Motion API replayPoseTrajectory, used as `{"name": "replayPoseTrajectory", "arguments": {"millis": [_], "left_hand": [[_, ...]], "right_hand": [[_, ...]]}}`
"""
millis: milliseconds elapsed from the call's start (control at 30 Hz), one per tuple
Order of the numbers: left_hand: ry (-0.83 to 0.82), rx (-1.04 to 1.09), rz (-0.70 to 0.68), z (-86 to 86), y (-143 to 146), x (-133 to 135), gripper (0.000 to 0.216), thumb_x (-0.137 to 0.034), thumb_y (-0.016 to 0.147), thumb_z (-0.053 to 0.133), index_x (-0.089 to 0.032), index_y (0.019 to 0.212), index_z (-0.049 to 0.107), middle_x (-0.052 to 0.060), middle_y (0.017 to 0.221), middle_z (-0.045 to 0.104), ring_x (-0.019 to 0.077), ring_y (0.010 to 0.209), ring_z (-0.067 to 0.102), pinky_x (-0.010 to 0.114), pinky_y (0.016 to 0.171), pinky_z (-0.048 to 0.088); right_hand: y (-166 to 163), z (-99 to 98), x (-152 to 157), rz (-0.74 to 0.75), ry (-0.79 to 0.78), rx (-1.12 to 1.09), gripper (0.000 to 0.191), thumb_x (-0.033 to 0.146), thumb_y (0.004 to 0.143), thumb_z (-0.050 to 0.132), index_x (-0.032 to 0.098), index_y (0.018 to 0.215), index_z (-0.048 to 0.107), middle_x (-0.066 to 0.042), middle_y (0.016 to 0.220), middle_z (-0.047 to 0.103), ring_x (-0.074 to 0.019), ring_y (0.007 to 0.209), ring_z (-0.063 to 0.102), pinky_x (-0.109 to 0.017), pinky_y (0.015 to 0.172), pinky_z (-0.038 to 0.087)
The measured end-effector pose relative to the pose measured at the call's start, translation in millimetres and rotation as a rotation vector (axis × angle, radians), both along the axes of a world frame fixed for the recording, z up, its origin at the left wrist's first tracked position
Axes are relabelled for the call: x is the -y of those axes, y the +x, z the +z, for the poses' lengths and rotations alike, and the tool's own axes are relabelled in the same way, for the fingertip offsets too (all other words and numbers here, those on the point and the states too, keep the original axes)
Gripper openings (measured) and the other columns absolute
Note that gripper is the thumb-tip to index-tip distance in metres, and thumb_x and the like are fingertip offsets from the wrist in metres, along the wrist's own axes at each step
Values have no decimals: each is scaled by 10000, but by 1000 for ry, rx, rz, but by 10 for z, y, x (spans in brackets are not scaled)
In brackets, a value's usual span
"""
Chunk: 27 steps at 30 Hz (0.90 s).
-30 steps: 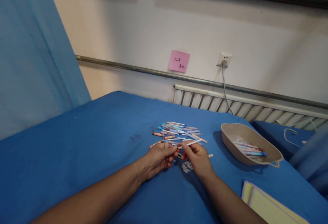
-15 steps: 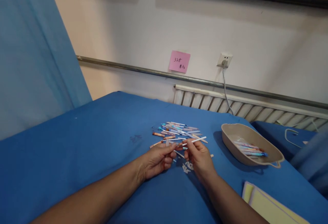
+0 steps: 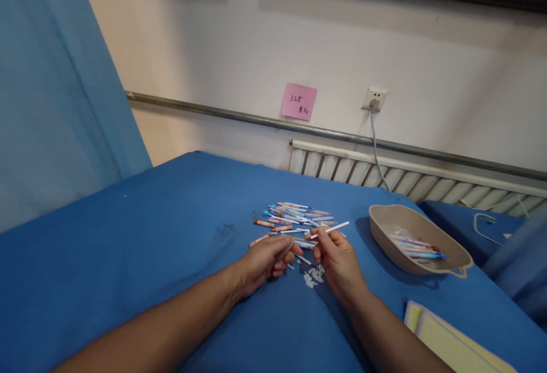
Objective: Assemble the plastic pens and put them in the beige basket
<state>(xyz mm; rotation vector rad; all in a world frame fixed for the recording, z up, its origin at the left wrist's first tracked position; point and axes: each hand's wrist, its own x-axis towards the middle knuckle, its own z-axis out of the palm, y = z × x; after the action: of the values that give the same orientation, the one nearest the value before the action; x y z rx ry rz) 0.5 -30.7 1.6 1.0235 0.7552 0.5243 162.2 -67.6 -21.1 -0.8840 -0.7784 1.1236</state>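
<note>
My right hand point(image 3: 337, 256) pinches a slim white pen refill point(image 3: 337, 227) between thumb and fingers, its white end pointing up to the right. Just left of it, my left hand point(image 3: 269, 256) has its thumb closed against the fingers; whatever they hold is hidden. Beyond both hands lies a loose pile of pens and pen parts point(image 3: 294, 214), in blue, white, orange and brown. Another thin refill point(image 3: 304, 259) rests on the cloth between my hands. Close by, small white bits point(image 3: 314, 275) are heaped.
A beige basin point(image 3: 378, 242) with several pens point(image 3: 419, 248) inside stands at the right. Yellow folded cloth or paper point(image 3: 453, 339) lies at the near right. The blue tabletop point(image 3: 149, 236) meets a wall with a radiator point(image 3: 354, 171) and a plugged socket point(image 3: 375, 100).
My hands have moved apart slightly. The right one has shifted a little right with the refill, and the pale piece that stuck up from my left fingers no longer shows.
</note>
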Motion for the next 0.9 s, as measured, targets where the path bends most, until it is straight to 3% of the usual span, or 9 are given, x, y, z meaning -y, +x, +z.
{"name": "replayPoseTrajectory", "arguments": {"millis": [300,500,700,900], "left_hand": [[100,-64,-4,43,15,34,323,-418,761,557,-122,818,672,-42,579,446,51,421,283,205,418,194],[138,-67,-36,51,10,44,333,-429,774,557,-122,836,669,-42,589,442,54,433,293,199,418,206],[-22,21,-84,55,-11,51,275,-361,790,593,-103,842,669,-24,630,491,32,433,313,180,423,220],[-138,135,-234,5,-35,64,271,-344,827,589,-101,932,652,47,725,626,88,535,558,187,486,396]], "right_hand": [[-18,-17,12,34,4,72,303,454,764,642,157,822,635,-35,765,668,-75,461,478,-202,440,349],[-25,-54,5,43,-2,137,323,474,767,632,152,800,635,0,600,614,-82,446,470,-199,443,342],[-17,-54,10,52,-15,199,362,509,747,636,148,768,643,24,490,542,-81,419,434,-201,433,312],[2,-76,29,168,-77,181,362,502,727,659,141,746,640,66,423,451,-50,370,342,-186,396,245]]}}
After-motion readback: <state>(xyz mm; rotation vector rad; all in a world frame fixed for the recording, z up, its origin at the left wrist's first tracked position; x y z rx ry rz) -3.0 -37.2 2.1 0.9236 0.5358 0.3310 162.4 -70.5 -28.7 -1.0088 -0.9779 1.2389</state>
